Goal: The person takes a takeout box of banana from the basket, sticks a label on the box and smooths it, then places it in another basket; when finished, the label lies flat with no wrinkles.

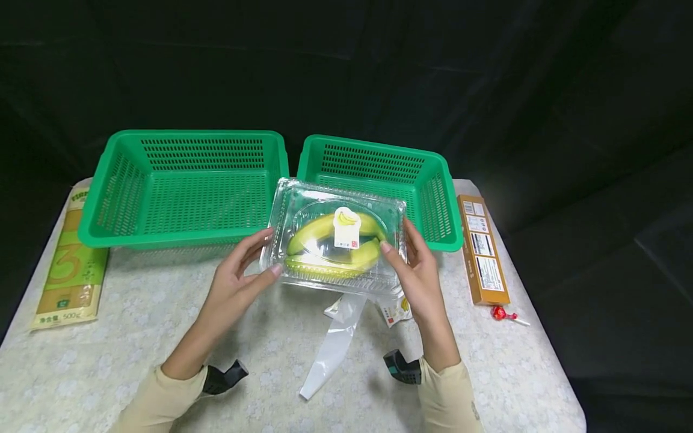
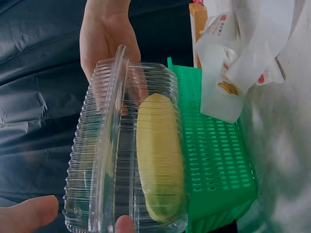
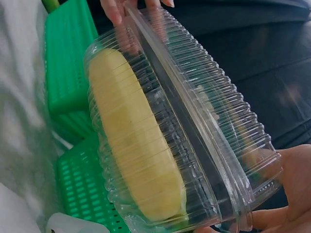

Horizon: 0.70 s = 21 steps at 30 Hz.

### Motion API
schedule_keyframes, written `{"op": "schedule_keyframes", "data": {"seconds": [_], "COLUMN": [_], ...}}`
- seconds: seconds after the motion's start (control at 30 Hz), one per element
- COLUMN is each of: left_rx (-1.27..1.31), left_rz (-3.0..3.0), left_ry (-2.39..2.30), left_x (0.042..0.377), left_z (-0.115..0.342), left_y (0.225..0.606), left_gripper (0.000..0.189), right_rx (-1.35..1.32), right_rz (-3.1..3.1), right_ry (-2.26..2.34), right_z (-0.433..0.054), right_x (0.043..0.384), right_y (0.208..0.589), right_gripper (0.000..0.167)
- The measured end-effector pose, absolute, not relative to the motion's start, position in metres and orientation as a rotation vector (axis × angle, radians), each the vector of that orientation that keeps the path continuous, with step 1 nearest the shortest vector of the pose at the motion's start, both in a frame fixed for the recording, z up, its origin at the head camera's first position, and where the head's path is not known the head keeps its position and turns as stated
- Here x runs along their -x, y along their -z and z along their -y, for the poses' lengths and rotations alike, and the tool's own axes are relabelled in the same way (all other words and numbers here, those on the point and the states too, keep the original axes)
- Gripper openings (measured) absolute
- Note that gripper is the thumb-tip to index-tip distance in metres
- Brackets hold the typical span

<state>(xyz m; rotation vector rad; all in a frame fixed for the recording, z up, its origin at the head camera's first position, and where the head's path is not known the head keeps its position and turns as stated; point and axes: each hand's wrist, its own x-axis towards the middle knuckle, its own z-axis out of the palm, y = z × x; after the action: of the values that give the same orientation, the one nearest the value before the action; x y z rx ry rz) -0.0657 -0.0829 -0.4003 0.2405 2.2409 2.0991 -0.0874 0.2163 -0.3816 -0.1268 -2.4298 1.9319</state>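
A clear plastic clamshell box (image 1: pixel 303 201) with bananas (image 1: pixel 311 234) inside is held above the table, in front of the baskets. Its lid carries a white sticker (image 1: pixel 346 228) with a banana picture. At the box's left end, my left hand (image 1: pixel 233 285) grips the side, thumb at the near corner. My right hand (image 1: pixel 425 282) grips the right end, its thumb over the lid and its fingers behind the edge. Both wrist views show the ribbed box side and a banana (image 2: pixel 160 155) through it. In the right wrist view, the right hand (image 3: pixel 294 189) is partly out of frame.
Two green baskets (image 1: pixel 184 243) (image 1: pixel 449 240) stand side by side at the back. A green-and-tan packet (image 1: pixel 76 258) lies left; an orange box (image 1: pixel 483 249) and a red lollipop (image 1: pixel 499 313) lie right. Glossy label backing (image 1: pixel 332 349) and a banana-printed label (image 1: pixel 397 311) are below the box.
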Motion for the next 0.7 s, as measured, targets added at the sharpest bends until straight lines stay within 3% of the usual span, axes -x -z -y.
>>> {"op": "schedule_keyframes", "data": {"seconds": [0.7], "left_rx": [-0.266], "left_rz": [-2.332], "left_ry": [-2.001], "left_x": [0.102], "left_z": [0.064], "left_y": [0.391], "left_gripper": [0.056], "right_rx": [0.129], "right_rz": [2.494], "right_ry": [-1.855], "right_z": [-0.233], "right_x": [0.115], "right_y": [0.379], "right_gripper": [0.076]}}
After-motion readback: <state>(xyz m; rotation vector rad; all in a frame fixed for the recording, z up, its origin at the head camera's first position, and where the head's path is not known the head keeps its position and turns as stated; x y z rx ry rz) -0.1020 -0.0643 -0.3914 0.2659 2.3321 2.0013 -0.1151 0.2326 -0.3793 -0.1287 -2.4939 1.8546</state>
